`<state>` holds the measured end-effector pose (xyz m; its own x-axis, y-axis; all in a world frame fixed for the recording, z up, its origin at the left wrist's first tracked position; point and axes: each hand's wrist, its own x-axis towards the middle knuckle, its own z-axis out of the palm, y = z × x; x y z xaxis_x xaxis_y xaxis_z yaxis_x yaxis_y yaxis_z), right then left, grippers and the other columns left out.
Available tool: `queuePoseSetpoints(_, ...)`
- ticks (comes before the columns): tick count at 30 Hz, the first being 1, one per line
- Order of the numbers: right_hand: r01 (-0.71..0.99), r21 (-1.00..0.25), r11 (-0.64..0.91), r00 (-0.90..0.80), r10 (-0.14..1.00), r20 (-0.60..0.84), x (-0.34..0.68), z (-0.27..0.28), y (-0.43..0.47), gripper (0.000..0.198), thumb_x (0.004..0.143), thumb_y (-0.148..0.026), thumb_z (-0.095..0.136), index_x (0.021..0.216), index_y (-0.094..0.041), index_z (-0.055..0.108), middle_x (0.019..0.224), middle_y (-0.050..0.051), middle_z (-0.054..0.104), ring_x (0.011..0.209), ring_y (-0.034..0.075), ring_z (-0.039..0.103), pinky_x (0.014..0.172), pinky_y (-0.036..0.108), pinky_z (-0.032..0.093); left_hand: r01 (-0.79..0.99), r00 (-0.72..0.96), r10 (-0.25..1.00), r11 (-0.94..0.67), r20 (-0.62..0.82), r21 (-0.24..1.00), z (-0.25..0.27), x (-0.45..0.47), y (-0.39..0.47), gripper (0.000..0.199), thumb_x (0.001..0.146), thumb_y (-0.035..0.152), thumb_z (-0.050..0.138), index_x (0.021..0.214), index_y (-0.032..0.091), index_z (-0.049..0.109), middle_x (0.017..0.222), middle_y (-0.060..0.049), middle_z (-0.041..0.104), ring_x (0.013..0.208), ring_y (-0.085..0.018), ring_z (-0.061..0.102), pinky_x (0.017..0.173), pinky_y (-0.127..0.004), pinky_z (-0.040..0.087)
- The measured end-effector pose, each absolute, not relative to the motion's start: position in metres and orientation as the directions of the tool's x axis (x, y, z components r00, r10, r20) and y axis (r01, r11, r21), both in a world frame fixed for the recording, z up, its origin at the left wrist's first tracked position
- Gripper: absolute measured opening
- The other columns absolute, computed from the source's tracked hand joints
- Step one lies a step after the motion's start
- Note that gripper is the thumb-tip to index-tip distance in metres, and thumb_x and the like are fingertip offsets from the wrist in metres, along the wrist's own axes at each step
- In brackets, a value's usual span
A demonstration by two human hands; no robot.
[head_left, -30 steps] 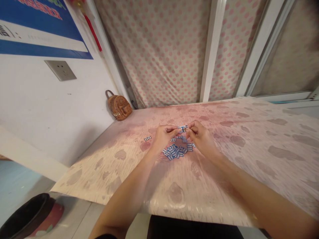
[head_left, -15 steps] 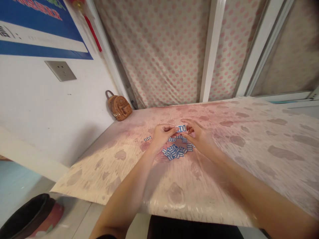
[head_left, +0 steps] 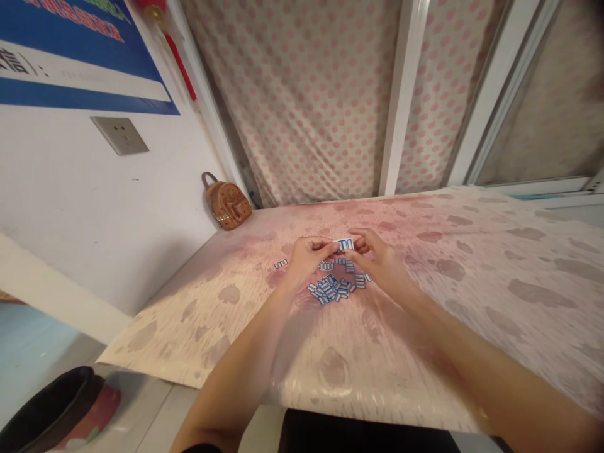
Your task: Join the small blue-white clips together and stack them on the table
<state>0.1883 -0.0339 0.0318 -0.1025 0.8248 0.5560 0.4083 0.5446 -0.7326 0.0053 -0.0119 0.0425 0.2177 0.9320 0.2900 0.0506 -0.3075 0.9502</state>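
Note:
My left hand (head_left: 307, 257) pinches the left end of a short row of small white tiles with blue edges (head_left: 346, 244), held just above the table. At the right end of that row, the thumb and fingers of my right hand (head_left: 375, 255) close on it. Below the hands lies a heap of similar tiles (head_left: 329, 289). Around the heap are short rows, such as one of tiles side by side (head_left: 325, 266) partly behind my left hand and another small group (head_left: 360, 280) near my right wrist. How the tiles are joined is too small to make out.
One separate row of tiles (head_left: 280, 264) lies left of my left hand. A brown mini backpack (head_left: 229, 204) stands at the table's far left corner against the wall. The table has a patterned cover (head_left: 330, 365). A dark-lined bin (head_left: 61, 409) stands on the floor at lower left.
My right hand's fingers have come in closer onto the right end of the held tiles. The left hand keeps its grip, and the heap is unchanged.

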Motion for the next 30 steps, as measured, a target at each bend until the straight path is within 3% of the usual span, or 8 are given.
queuePoseSetpoints(5,0.235,-0.851,0.47,-0.118,0.883,0.455,0.187,0.035,-0.035,0.016,0.086,-0.036,0.056,0.087,-0.021,0.062,0.08,0.002,0.068,0.075,0.017,0.063,0.07,0.03,0.048,0.04,0.253,0.93,-0.284,0.265,0.958,0.04,0.007,-0.012,0.03,0.075,0.041,0.077,0.085,0.013,0.075,0.079,-0.008,0.074,0.07,-0.017,0.068,0.063,-0.025,0.053)
queuePoseSetpoints(14,0.125,-0.897,0.425,-0.104,0.904,0.414,0.186,0.025,-0.026,0.014,0.082,-0.034,0.06,0.081,-0.02,0.059,0.07,0.0,0.066,0.065,0.015,0.061,0.064,0.029,0.049,0.048,0.239,0.925,-0.316,0.296,0.948,0.035,0.006,-0.007,0.029,0.072,0.04,0.077,0.079,0.012,0.072,0.077,-0.007,0.072,0.068,-0.015,0.066,0.062,-0.024,0.052)
queuePoseSetpoints(18,0.11,-0.894,0.435,-0.029,0.9,0.434,0.193,0.022,-0.017,0.015,0.082,-0.034,0.06,0.078,-0.02,0.057,0.068,0.0,0.065,0.064,0.015,0.061,0.064,0.03,0.049,0.185,0.121,0.947,-0.317,0.298,0.93,0.031,-0.018,0.008,0.022,0.077,0.036,0.071,0.08,0.014,0.071,0.072,-0.005,0.07,0.062,-0.013,0.062,0.057,-0.022,0.048)
queuePoseSetpoints(22,0.087,-0.896,0.436,0.048,0.896,0.441,0.2,0.021,-0.009,0.015,0.079,-0.035,0.062,0.077,-0.021,0.057,0.068,0.0,0.065,0.061,0.015,0.061,0.063,0.03,0.049,0.447,0.008,0.966,-0.234,0.258,0.863,0.021,-0.049,0.024,0.012,0.068,0.024,0.075,0.068,0.014,0.069,0.063,-0.003,0.066,0.06,-0.014,0.06,0.057,-0.022,0.045)
queuePoseSetpoints(25,0.09,-0.899,0.429,0.066,0.898,0.436,0.201,0.02,-0.007,0.017,0.079,-0.037,0.063,0.077,-0.021,0.057,0.068,0.001,0.065,0.061,0.015,0.061,0.063,0.03,0.049,0.547,0.07,0.972,-0.225,0.223,0.806,0.012,-0.052,0.027,0.01,0.064,0.022,0.076,0.068,0.014,0.071,0.062,-0.002,0.066,0.06,-0.014,0.059,0.058,-0.023,0.045)
queuePoseSetpoints(30,0.098,-0.896,0.433,0.072,0.895,0.44,0.2,0.018,-0.006,0.02,0.081,-0.04,0.063,0.078,-0.021,0.056,0.068,0.001,0.066,0.061,0.015,0.062,0.064,0.031,0.051,0.567,0.347,0.897,-0.434,0.275,0.7,0.003,-0.027,0.024,0.019,0.066,0.021,0.073,0.084,0.017,0.076,0.082,-0.004,0.072,0.075,-0.016,0.062,0.07,-0.025,0.047)
